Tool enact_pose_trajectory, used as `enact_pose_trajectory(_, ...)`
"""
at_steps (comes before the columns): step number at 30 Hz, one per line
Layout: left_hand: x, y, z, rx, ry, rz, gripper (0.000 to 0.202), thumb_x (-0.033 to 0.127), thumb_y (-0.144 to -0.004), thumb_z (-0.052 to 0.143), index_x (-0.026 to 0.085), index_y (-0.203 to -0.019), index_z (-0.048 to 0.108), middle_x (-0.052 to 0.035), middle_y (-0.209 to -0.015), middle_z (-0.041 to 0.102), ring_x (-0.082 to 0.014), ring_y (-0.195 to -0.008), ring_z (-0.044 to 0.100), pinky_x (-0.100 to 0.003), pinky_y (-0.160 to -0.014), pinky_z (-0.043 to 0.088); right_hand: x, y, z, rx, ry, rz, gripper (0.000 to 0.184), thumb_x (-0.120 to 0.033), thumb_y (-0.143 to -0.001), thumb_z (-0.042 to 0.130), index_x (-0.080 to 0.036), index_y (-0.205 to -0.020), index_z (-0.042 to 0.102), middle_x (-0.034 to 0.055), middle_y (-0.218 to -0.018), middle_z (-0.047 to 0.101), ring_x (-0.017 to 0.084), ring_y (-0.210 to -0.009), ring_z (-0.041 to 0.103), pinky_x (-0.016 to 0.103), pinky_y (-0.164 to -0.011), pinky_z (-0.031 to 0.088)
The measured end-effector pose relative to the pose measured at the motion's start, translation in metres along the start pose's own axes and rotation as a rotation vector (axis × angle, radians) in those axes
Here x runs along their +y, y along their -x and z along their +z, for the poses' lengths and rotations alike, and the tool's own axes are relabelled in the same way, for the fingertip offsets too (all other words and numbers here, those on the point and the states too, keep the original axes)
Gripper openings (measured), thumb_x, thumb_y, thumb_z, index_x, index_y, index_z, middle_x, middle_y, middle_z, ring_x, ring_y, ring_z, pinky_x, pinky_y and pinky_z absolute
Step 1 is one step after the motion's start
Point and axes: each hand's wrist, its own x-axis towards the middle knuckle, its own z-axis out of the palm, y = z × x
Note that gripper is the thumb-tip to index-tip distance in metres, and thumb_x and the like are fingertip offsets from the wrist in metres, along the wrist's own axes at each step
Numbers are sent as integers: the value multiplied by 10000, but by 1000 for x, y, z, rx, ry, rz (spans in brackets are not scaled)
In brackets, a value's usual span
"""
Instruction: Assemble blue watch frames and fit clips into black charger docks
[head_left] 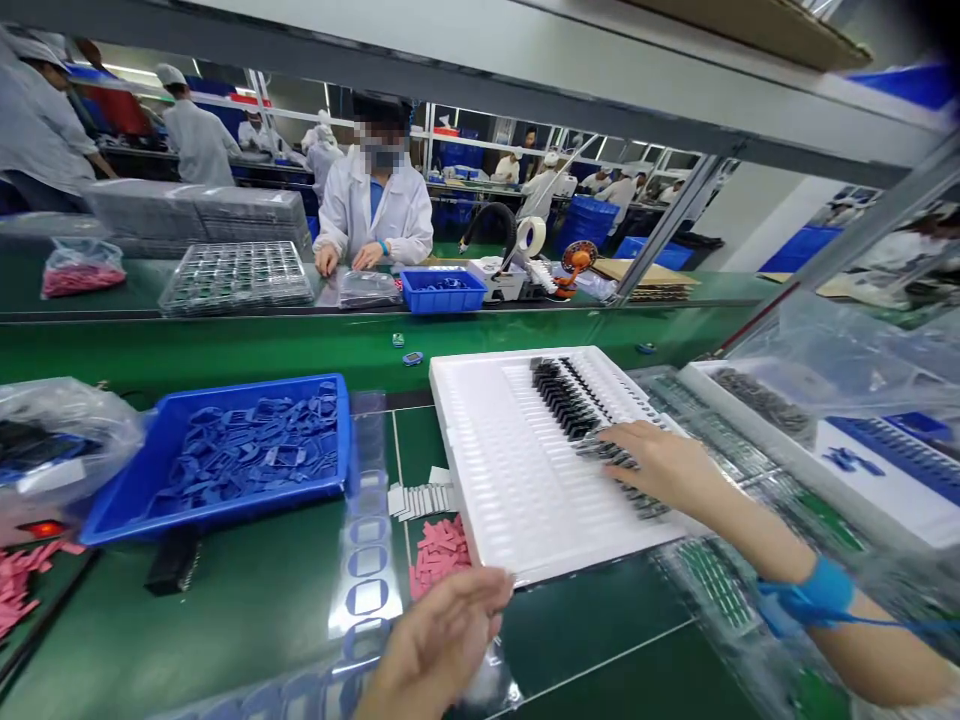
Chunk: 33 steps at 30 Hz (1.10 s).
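A white foam tray (502,450) with narrow slots lies in front of me, tilted slightly in view. A row of thin black-and-clear upright pieces (562,400) stands in its slots. My right hand (660,468), with a blue wrist strap, reaches over the near part of this row. Its fingers are stretched, thumb and forefinger apart, with the fingertips at the pieces; motion smears them. My left hand (442,640) is beside the tray's near left corner, loosely cupped, with nothing visible in it. Pink strips (441,555) and small white pieces (421,500) lie just beyond it.
At left is a blue bin (217,510) of blue plastic parts. A clear strip with blue frames (367,560) runs beside it. Plastic trays with green boards (720,580) and a white box (885,480) are at right. A co-worker (375,210) sits across; a shelf beam (525,70) crosses overhead.
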Motion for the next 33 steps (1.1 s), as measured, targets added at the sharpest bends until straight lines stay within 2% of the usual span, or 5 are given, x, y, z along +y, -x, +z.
enact_pose_trajectory(7, -12, -88, 34, -50, 316, -98, 277, 319, -796, 607, 206, -1044, 661, -82, -1240, 606, -230, -1226, 472, -386, -1092, 279, -2, -22, 10, -45, -45, -81, 173, -225, -859, 494, -175, -921, 647, 90, -922, 670, 221, -892, 582, 311, -706, 463)
enact_pose_trajectory(16, -7, -101, 47, -30, 137, -78, 446, 463, -787, 582, 191, -1140, 590, -110, -1270, 571, -217, -1222, 470, -354, -1070, 298, -18, -30, -49, -91, -516, -139, 176, -328, -852, 530, -230, -855, 676, 35, -856, 685, 170, -819, 604, 268, -690, 457)
enact_pose_trajectory(21, -5, -108, 66, -265, -106, -151, 601, 705, -699, 458, 131, -722, 633, -39, -598, 646, -139, -568, 614, -272, -611, 480, -74, -25, -83, -366, -731, -334, 74, -238, -787, 624, -256, -743, 682, -29, -683, 644, 119, -683, 600, 214, -621, 428)
enact_pose_trajectory(26, -4, -115, 64, -112, 89, -287, 549, 685, -692, 505, 141, -709, 578, 117, -348, 311, -25, -309, 159, -168, -340, 186, -52, -35, -54, -69, -613, -170, 192, -342, -769, 652, -225, -921, 637, 7, -921, 672, 155, -825, 611, 236, -672, 469)
enact_pose_trajectory(33, -4, -116, 58, 170, 459, -312, 287, 374, -865, 498, 108, -795, 577, 83, -436, 395, -19, -343, 275, -156, -371, 267, 15, -54, 0, -55, -161, -67, 107, -204, -792, 603, -181, -886, 650, 73, -931, 682, 251, -907, 607, 322, -658, 484)
